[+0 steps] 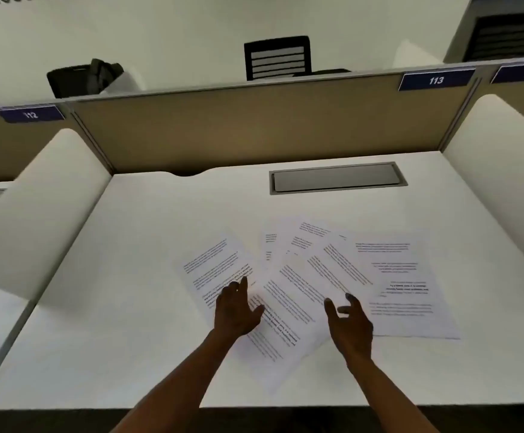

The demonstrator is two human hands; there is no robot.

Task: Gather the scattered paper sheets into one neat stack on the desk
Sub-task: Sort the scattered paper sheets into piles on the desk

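Observation:
Several printed paper sheets point(304, 285) lie fanned and overlapping on the white desk point(135, 276), a little right of its middle. One sheet point(213, 264) angles off to the left; another sheet point(407, 285) lies flat at the right end of the fan. My left hand point(237, 307) is over the left sheet, fingers spread, palm down, touching or just above the paper. My right hand point(349, 323) hovers over the middle sheets with thumb and fingers apart, holding nothing.
A grey cable hatch point(337, 178) is set into the desk at the back right. A tan partition point(254, 126) closes the rear, white side dividers point(35, 214) flank the desk. Black chairs point(277, 57) stand beyond. The front edge runs near my forearms.

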